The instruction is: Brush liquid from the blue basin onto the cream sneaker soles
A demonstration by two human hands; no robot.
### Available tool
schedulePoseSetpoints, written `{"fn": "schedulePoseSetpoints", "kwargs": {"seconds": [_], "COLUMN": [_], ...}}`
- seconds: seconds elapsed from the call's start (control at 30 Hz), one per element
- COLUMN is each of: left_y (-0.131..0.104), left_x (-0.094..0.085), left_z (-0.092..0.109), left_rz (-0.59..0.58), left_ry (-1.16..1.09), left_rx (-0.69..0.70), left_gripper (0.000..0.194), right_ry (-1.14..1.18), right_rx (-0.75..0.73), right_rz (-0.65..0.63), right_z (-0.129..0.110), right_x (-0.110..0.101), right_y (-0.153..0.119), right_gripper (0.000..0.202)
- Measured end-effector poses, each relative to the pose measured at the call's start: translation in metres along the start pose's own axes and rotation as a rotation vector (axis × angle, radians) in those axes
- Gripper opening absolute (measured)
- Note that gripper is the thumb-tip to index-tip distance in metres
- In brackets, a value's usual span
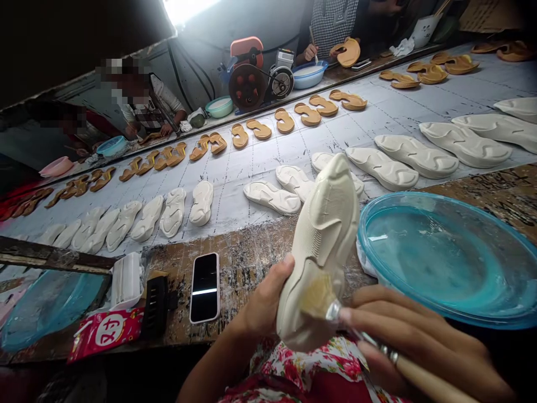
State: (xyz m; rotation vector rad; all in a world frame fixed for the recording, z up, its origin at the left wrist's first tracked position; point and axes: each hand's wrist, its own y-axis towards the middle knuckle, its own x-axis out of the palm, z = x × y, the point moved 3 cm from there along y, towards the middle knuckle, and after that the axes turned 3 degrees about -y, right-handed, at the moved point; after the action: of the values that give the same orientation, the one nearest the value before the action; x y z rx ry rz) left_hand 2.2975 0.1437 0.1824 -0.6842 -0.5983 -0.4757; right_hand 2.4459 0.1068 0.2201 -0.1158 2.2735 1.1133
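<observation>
A cream-white shoe sole [323,229] is tilted up in front of me, its patterned face toward the camera. My left hand [266,299] is closed around its left edge, thumb on the side and the other fingers hidden behind. In my right hand [419,330] is a brush [419,375] with a pale wooden handle and a metal ferrule. Its bristles [316,295] touch the lower part of the sole. Close by on the right stands a wide blue basin [440,252] with liquid in it.
White soles [268,196] and tan sandal-shaped pieces [285,120] lie in rows on the white belt [235,168]. A phone [205,288], a red packet [107,334] and a black hair clip [155,305] rest on the bench. People work opposite, beside a motor [281,81].
</observation>
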Motion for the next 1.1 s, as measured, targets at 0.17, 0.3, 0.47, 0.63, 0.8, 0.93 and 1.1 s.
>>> {"fn": "schedulePoseSetpoints", "kwargs": {"seconds": [0.17,0.3,0.47,0.63,0.8,0.93,1.1], "left_y": [0.01,0.012,0.007,0.012,0.011,0.007,0.009], "left_x": [-0.002,-0.002,-0.002,-0.001,0.0,0.002,0.0], "left_z": [-0.007,-0.006,0.0,-0.001,0.004,0.007,0.008], "left_rz": [0.008,-0.074,-0.044,-0.005,0.068,0.139,0.273], "left_ry": [-0.046,0.093,0.229,0.133,0.334,0.43,0.413], "left_rx": [0.057,0.105,0.17,0.173,0.246,0.298,0.374], "left_gripper": [0.06,0.061,0.053,0.062,0.05,0.04,0.039], "right_ry": [0.279,0.262,0.143,0.156,0.151,0.065,-0.016], "right_rx": [-0.112,-0.107,-0.072,-0.085,-0.037,-0.115,-0.221], "right_rz": [-0.074,-0.043,0.01,-0.058,0.02,-0.037,-0.18], "right_z": [0.007,0.014,0.014,0.015,0.021,0.015,-0.001], "right_x": [-0.002,-0.009,-0.013,-0.01,-0.016,-0.013,-0.003], "right_y": [-0.003,0.008,0.018,0.004,0.003,0.013,0.011], "right_gripper": [0.017,0.026,0.032,0.022,0.027,0.022,0.016]}}
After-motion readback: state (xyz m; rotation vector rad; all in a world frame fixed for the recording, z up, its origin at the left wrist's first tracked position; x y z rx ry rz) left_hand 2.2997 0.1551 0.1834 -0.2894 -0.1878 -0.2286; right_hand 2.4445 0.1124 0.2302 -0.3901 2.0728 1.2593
